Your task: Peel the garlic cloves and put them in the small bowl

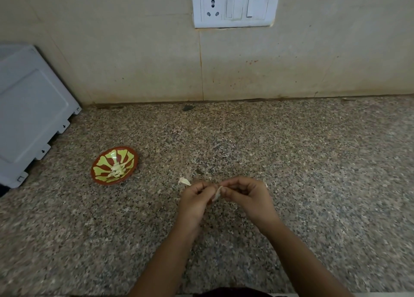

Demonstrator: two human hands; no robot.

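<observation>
Clove [216, 193], long axis crosswise to the line toward the bowl [105, 156], is being pinched by left hand [197, 198] and right hand [246, 196], right of the bowl; left hand is sitting nearer.

We see dim, flat light, with a soft shadow beside the small bowl [98, 162] and a faint glint inside it. The desk [313, 162] blurs toward the lower corners, and its back edge bows.

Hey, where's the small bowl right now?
In the head view, the small bowl sits on the granite counter, left of the left hand and just right of the white appliance, touching neither.
</observation>
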